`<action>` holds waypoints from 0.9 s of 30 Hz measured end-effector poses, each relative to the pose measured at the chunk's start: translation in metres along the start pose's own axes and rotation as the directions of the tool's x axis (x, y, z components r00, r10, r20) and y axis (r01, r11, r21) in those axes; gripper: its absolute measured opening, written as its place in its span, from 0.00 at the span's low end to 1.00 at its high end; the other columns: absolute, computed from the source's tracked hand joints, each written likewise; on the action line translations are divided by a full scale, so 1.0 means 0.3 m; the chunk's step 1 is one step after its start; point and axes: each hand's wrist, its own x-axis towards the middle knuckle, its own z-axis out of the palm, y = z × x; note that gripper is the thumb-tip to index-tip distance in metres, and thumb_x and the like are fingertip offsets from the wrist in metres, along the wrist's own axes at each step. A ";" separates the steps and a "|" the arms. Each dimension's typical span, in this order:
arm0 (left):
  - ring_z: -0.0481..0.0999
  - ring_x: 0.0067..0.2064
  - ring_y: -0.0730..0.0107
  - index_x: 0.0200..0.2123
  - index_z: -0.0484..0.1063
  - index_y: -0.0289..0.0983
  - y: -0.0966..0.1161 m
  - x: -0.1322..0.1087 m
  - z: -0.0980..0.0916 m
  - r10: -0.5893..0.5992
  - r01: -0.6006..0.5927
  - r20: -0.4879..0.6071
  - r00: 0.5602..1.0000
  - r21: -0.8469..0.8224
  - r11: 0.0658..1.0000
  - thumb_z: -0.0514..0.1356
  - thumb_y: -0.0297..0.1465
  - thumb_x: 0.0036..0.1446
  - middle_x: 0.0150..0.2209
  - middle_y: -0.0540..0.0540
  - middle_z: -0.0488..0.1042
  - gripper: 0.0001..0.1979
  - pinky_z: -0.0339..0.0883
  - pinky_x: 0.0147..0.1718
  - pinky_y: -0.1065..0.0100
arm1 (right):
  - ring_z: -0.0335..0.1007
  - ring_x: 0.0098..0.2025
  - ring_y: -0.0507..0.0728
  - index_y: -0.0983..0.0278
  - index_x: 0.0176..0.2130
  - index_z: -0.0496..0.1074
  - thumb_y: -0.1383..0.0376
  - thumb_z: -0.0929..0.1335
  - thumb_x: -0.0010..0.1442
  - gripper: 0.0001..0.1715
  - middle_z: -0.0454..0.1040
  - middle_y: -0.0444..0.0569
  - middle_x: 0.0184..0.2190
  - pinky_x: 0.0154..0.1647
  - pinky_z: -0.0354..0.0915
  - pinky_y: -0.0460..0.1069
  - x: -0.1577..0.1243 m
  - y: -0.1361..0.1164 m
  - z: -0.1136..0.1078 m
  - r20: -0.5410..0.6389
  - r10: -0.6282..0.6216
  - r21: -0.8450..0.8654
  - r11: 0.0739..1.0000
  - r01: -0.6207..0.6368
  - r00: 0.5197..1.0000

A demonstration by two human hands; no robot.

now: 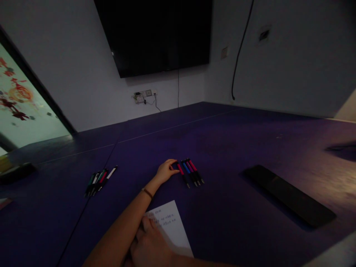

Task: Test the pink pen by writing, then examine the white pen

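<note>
My left hand (166,171) reaches forward over the purple table, thumb and fingertips closed on the upper end of a pink pen (181,171) with a black grip. Right beside that pen lie a blue pen (187,168) and a pink pen (194,167), in a slanting row with tips toward me. Nearer to me, my right hand (152,243) rests on a white sheet of paper (178,233) with handwriting, close against my left forearm. Its fingers are curled, and whatever may be in them is hidden.
Another group of pens (101,180) lies to the left, across a table seam. A long black flat object (289,194) lies on the right. Dark and yellow items (13,170) stand at the far left edge. A wall screen (164,37) hangs beyond the purple table (222,148).
</note>
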 end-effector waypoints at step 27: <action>0.68 0.27 0.74 0.47 0.64 0.41 0.023 0.003 0.016 -0.082 0.086 -0.054 0.995 0.066 0.994 0.63 0.37 0.40 0.43 0.48 0.71 0.28 0.61 0.26 0.71 | 0.61 0.42 0.61 0.65 0.36 0.72 0.60 0.63 0.52 0.15 0.73 0.50 0.32 0.46 0.54 0.57 -0.008 -0.004 0.014 -0.084 -0.015 -0.015 1.000 0.014 0.996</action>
